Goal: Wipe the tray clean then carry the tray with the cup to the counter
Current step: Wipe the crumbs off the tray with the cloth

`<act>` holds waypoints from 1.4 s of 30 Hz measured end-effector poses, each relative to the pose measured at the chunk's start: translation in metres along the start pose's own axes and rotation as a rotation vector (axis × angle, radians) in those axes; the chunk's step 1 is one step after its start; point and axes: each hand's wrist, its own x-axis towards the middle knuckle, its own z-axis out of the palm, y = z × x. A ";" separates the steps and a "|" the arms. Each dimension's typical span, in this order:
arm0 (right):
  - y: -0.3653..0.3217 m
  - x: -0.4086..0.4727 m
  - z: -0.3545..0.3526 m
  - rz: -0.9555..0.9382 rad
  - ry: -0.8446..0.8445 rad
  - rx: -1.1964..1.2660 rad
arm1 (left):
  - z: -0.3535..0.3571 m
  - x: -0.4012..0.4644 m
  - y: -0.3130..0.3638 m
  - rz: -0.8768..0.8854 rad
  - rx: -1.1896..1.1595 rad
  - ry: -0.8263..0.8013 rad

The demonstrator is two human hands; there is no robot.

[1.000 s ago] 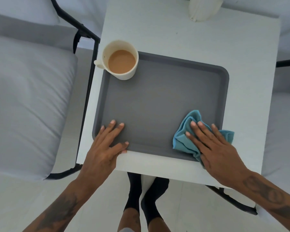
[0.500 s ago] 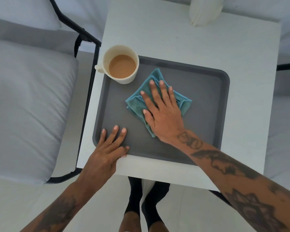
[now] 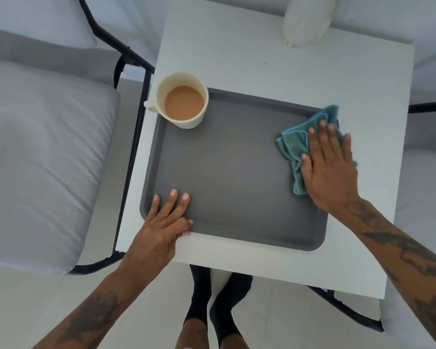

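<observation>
Head camera, looking straight down: we see a dark grey tray [image 3: 237,177] lying flat on a white square table [image 3: 275,59], with a person's two tattooed forearms reaching in from the bottom of the frame. The right hand [image 3: 327,167] is spread flat, fingers extended and close together, pressing a crumpled teal cloth [image 3: 295,144] onto the tray's far right corner; part of the cloth pokes out beyond the fingertips and over the tray's rim. We see no fingers curled around the cloth, only the palm laid on top of it. The left hand [image 3: 164,222] is likewise open and flat, its fingers lying on the tray's floor at the near left corner, the thumb along the near rim, grasping nothing. A cream cup [image 3: 181,104] stands upright in the tray's far left corner, filled with a light brown drink, its handle pointing left over the table's edge. The middle of the tray is bare between the two hands. A white ribbed object [image 3: 305,18], cut off by the frame's top edge, sits at the far side of the table. Grey cushioned chairs with black metal frames [image 3: 48,152] flank the table, and the person's feet in black socks [image 3: 217,303] show below the near edge on a pale floor.
</observation>
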 end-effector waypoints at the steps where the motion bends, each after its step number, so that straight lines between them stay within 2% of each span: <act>1: 0.000 -0.009 0.000 0.023 -0.002 0.006 | -0.001 0.000 0.000 0.003 0.000 -0.001; 5: -0.019 -0.060 0.005 -0.017 -0.022 0.041 | -0.003 0.001 0.001 0.014 0.004 -0.012; 10: -0.064 -0.112 0.016 -0.299 -0.067 0.102 | -0.002 0.000 0.000 0.036 0.000 0.004; 14: -0.105 -0.092 0.013 -0.511 -0.047 0.105 | -0.005 -0.001 -0.002 0.061 -0.010 0.042; 17: -0.136 -0.062 0.005 -0.596 -0.045 0.086 | -0.005 -0.002 -0.003 0.067 -0.033 0.052; 25: -0.190 -0.004 -0.013 -0.624 -0.088 0.027 | -0.002 -0.006 0.000 0.061 -0.095 0.135; 33: -0.234 0.014 -0.021 -0.492 -0.089 -0.013 | -0.005 -0.003 0.000 0.075 -0.085 0.147; 37: -0.221 -0.006 -0.016 -0.540 -0.093 0.024 | -0.004 -0.004 0.001 0.060 -0.090 0.147; 42: -0.155 -0.027 -0.009 -0.624 -0.110 0.005 | -0.002 -0.006 -0.001 0.064 -0.087 0.174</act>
